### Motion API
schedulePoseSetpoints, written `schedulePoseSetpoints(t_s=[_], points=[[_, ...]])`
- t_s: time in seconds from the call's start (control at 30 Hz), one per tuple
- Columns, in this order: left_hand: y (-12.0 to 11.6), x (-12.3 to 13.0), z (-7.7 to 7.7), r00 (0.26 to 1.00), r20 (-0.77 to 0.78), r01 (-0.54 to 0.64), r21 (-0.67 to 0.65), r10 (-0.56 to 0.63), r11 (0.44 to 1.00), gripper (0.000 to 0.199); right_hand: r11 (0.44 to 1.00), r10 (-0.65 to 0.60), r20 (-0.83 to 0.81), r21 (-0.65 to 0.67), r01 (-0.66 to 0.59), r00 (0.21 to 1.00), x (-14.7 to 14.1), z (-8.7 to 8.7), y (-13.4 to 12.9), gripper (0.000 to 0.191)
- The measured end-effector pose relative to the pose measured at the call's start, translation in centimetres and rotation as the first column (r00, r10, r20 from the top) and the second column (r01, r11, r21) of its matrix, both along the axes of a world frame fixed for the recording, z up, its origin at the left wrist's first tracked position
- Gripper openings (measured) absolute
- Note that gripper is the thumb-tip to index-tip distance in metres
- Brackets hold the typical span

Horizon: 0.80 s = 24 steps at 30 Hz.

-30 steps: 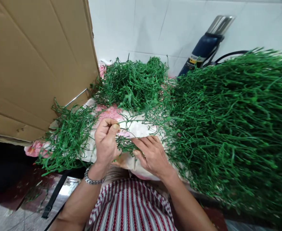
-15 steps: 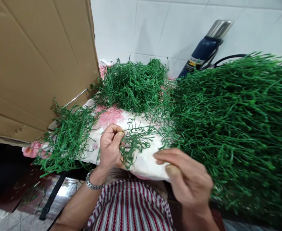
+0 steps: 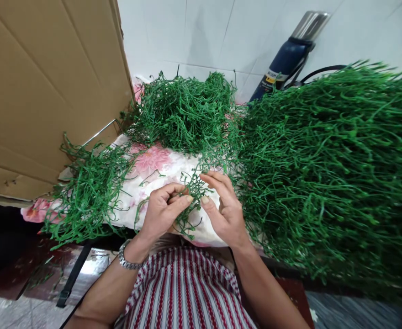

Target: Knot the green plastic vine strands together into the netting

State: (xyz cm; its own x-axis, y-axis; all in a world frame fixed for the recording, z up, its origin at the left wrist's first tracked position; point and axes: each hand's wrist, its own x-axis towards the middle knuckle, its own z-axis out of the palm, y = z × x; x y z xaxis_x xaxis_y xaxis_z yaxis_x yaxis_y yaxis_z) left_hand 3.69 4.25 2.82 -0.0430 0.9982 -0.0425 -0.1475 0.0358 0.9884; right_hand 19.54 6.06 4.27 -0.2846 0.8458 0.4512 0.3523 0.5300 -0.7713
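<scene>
Between thumb and fingers my left hand (image 3: pixel 168 205) pinches a small tangle of thin green stems (image 3: pixel 189 217), with tiny branching tips, over the floral cloth. My right hand (image 3: pixel 223 205) is just to the right of it, thumb and fingers spread at the tips of those stems; nothing is clearly gripped in it. A loose heap of the same stems (image 3: pixel 87 192) lies left of my left hand. Behind both hands sits a denser heap (image 3: pixel 187 112). To the right is a very large pile (image 3: pixel 331 173), its stems lying mostly lengthwise.
The white cloth with pink flowers (image 3: pixel 149 160) covers the work surface. A large cardboard sheet (image 3: pixel 57 91) stands at the left. Against the white tiled wall (image 3: pixel 173 32) leans a blue flask (image 3: pixel 283 59) with a steel cap. A thin metal rod (image 3: pixel 100 131) is by the cardboard.
My right hand has moved left and forward, from near the big pile to the tangle at my left hand. The left hand has shifted slightly right. The view has tilted a little.
</scene>
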Motion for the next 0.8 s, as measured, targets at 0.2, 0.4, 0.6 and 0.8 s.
schedulePoseSetpoints(t_s=[0.2,0.4,0.6,0.8], points=[[0.4,0.7,0.1,1.0,0.015,-0.024,-0.104,0.026,0.994,0.02,0.998,0.062,-0.026,0.006,-0.062,0.998,-0.7,-0.4,-0.6,0.03],[0.5,0.4,-0.1,0.993,-0.002,-0.118,0.107,0.119,0.987,0.013,0.985,-0.054,0.13,0.169,0.032,0.99,-0.1,-0.9,0.0,0.019],[-0.1,0.2,-0.2,0.986,-0.15,-0.055,0.134,0.075,0.989,0.011,0.975,-0.069,0.259,0.223,0.01,0.964,0.3,-1.1,0.6,0.026],[-0.5,-0.2,-0.6,0.995,-0.066,0.074,-0.001,-0.074,0.997,0.016,0.992,-0.001,0.204,0.121,-0.025,0.979,0.0,-1.1,0.5,0.038]])
